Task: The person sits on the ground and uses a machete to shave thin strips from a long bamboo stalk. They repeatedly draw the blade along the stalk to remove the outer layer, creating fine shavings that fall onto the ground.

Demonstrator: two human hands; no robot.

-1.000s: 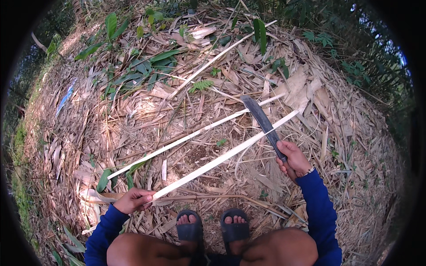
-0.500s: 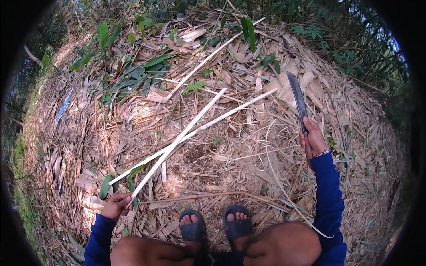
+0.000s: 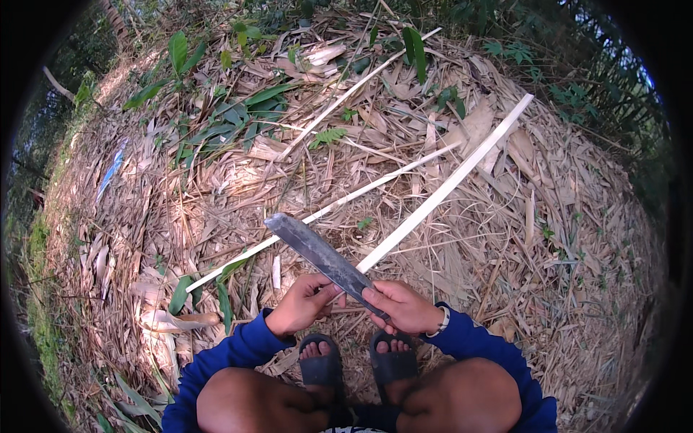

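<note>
My right hand (image 3: 404, 307) is closed on a machete (image 3: 317, 252) near the base of its blade, with the thumb lying on the dark metal. The blade slants up and left, its tip beyond my left hand (image 3: 303, 306). A long pale strip (image 3: 447, 191), bamboo by its look, runs from between my hands up to the right. It passes under the blade, and my left fingers pinch its near end, partly hidden there. A second pale strip (image 3: 375, 185) lies on the ground behind the blade.
Dry leaves and husks (image 3: 577, 252) cover the ground. Another pale strip (image 3: 354, 90) lies farther off beside green leaves (image 3: 245, 115). A blue scrap (image 3: 112, 169) lies at the left. My sandalled feet (image 3: 323, 364) are just below my hands.
Both hands have come together in front of me. The machete has swung from the right to slant leftward across the strip, and the held strip's far end has moved right.
</note>
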